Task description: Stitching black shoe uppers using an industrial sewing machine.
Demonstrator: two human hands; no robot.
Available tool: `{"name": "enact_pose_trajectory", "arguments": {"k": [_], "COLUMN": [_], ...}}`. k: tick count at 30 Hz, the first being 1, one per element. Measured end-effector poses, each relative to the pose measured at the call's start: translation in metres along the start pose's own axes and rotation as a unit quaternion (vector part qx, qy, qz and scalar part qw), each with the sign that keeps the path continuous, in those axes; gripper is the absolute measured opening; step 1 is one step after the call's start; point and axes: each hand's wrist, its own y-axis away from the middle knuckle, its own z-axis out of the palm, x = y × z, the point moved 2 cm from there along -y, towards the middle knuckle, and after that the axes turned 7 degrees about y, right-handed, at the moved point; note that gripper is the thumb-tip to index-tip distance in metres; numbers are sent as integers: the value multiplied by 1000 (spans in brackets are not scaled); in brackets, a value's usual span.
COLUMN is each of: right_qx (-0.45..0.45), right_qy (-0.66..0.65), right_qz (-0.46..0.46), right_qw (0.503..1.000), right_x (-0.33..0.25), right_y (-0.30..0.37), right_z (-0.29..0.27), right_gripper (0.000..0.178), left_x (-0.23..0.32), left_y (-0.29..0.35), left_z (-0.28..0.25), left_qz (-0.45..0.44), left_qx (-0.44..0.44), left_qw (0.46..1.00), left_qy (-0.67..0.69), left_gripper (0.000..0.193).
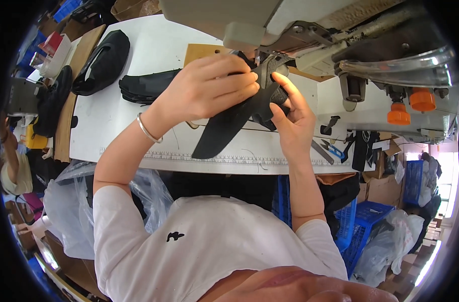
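Note:
A black fabric shoe upper (222,132) lies under the needle area of a sewing machine (249,38), its long end slanting toward the table's front edge. My left hand (209,85), with a bangle on the wrist, presses curled fingers onto the upper's left side, just by the needle. On the other side, my right hand (296,113) pinches the grey-lined edge of the same upper between thumb and fingers. My left fingertips are partly hidden in the folds. Left of my hands, a stack of black shoe pieces (148,85) rests on the white table (138,45).
Another black upper (104,63) sits farther left, by a wooden strip (81,90). Blue-handled snips (333,149) lie near the right front edge, where a printed ruler (214,164) runs. Orange knobs (399,114) hang at right. Blue crates (368,216) stand below.

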Motion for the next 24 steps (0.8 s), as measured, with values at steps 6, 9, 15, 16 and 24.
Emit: {"name": "enact_pose_trajectory", "arguments": {"k": [6, 9, 15, 16, 24], "right_qx": [-2, 14, 27, 31, 51], "right_qy": [7, 6, 26, 26, -14], "right_qz": [0, 3, 10, 11, 6], "right_qw": [1000, 1000, 999, 999, 999], "right_x": [-1, -2, -5, -6, 4], "right_y": [-6, -10, -14, -13, -6], "right_z": [0, 1, 2, 1, 5], "right_gripper": [57, 55, 56, 56, 56], "left_x": [-9, -9, -5, -5, 41], "left_y": [1, -2, -12, -16, -39], "left_z": [-1, -3, -22, -29, -13], "left_qz": [-1, -22, -66, -63, -223], "left_qx": [-6, -10, -115, -116, -203], "left_qw": [1000, 1000, 991, 991, 953], "left_qy": [7, 4, 24, 27, 10], "left_gripper": [39, 41, 44, 44, 48]}}
